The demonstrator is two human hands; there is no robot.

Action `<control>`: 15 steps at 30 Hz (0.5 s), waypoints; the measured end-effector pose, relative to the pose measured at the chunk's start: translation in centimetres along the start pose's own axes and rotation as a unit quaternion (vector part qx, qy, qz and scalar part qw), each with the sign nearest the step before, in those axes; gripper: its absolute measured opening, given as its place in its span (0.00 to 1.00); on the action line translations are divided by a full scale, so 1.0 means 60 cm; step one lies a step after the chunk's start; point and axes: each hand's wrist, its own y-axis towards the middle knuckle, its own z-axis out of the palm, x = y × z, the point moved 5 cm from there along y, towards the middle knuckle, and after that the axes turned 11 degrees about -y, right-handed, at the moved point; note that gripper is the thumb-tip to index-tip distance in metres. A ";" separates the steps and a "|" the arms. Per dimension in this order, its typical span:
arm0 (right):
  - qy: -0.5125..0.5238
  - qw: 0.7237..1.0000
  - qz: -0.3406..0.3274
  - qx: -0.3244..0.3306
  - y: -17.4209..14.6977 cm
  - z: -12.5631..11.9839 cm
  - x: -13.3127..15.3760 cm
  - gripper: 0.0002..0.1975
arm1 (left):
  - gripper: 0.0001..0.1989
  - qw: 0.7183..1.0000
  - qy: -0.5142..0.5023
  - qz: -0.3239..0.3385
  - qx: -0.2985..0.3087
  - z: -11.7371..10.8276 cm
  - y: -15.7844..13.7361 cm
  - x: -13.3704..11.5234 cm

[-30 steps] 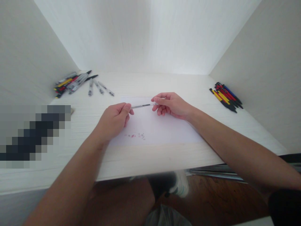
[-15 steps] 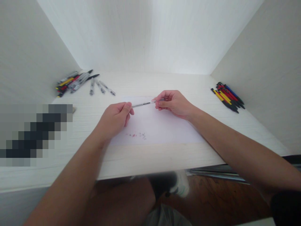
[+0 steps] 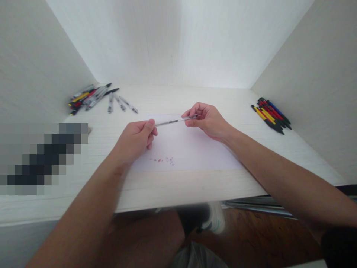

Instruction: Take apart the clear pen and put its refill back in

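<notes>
A slim, see-through pen (image 3: pixel 170 122) with a dark band along its middle bridged two hands above a white sheet of paper (image 3: pixel 195 152). The left hand (image 3: pixel 135 137) pinched one end between thumb and fingers; the right hand (image 3: pixel 209 120) had its fingers closed on the other, whose tip was too blurred to make out surely. Nearer the body than the fingers, the surface (image 3: pixel 178 186) stopped at a straight front edge. Past the fingertips, pale surface stretched to the back wall (image 3: pixel 173 48). A heap of pens (image 3: pixel 96 97) lay well left of the fingers, a row of coloured pens (image 3: pixel 270 113) well right.
</notes>
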 end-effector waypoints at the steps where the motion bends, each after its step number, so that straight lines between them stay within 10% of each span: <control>1: 0.010 1.000 0.011 0.007 -0.001 0.003 0.001 0.19 | 0.20 1.000 0.019 0.021 0.003 -0.001 0.000 -0.003; 8: 0.044 0.982 0.161 0.087 -0.010 0.024 -0.008 0.25 | 0.13 0.993 0.087 0.083 0.004 0.002 -0.006 -0.031; 15: -0.012 0.992 0.101 0.076 -0.006 0.014 -0.007 0.11 | 0.14 0.994 0.077 0.070 -0.015 0.004 -0.004 -0.037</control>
